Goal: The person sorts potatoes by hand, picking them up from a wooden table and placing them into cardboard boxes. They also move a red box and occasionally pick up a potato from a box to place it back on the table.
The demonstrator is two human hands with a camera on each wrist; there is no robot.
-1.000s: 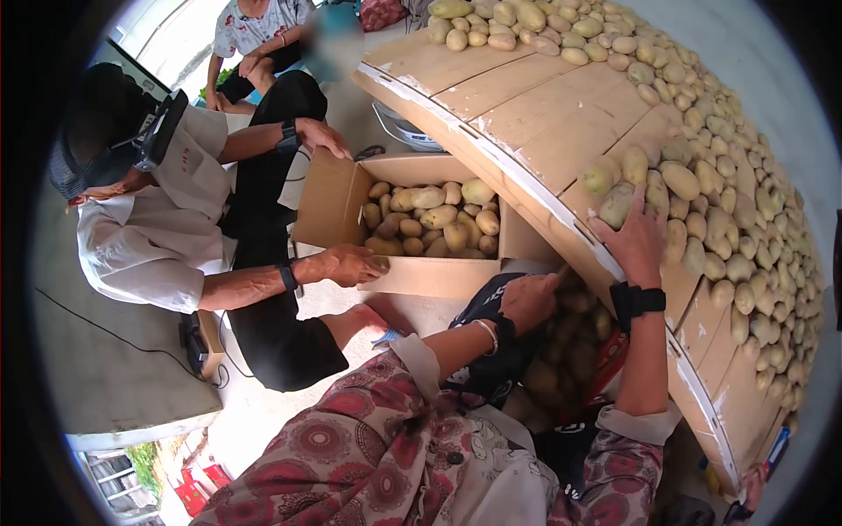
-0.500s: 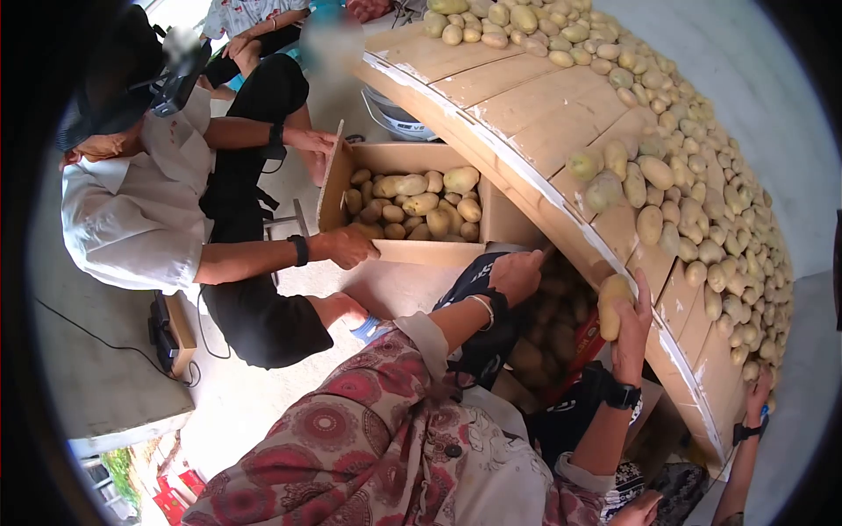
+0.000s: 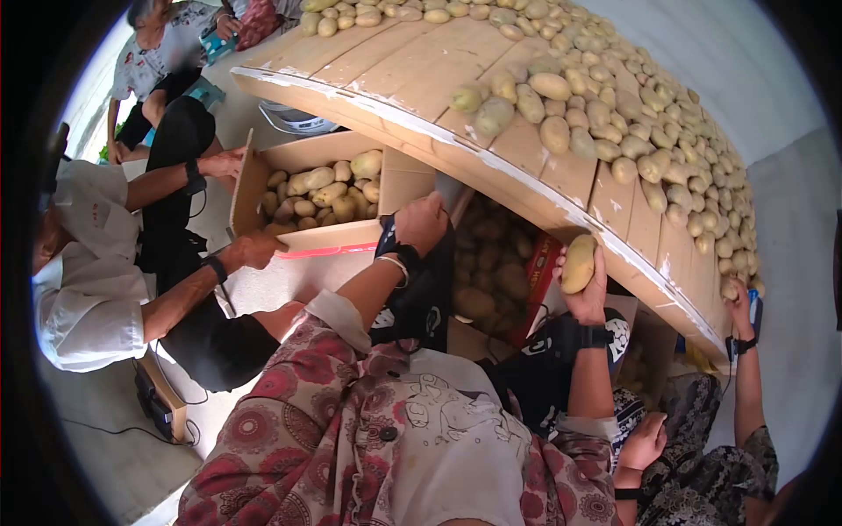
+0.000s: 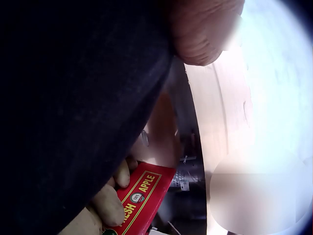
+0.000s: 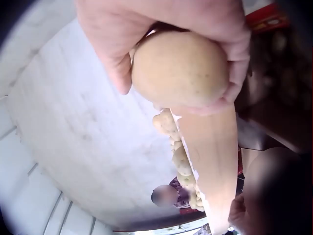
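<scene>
A large yellowish potato [image 3: 578,264] is held in my right hand [image 3: 589,294], raised in front of the wooden board's white-streaked edge [image 3: 526,186]. The right wrist view shows the potato [image 5: 180,69] between the thumb and curled fingers [image 5: 237,73]. My left hand [image 3: 422,224] rests on dark cloth over my knee, fingers loosely bent, with nothing visible in it; part of it [image 4: 200,34] shows over the cloth in the left wrist view. Between my knees stands a red-sided box [image 3: 541,282] with potatoes [image 3: 487,263] inside, shaded by the board.
Many potatoes [image 3: 605,114] lie piled on the board. To the left, a person in white holds a cardboard box [image 3: 408,180] containing potatoes [image 3: 326,195]. Another person's hand [image 3: 741,307] touches a potato at the board's right end. Someone else sits at upper left.
My right hand has taken a potato from the board and drawn it back past the edge. The head view has shifted. The neighbour's box has tilted, and a hand has reached the board's right end.
</scene>
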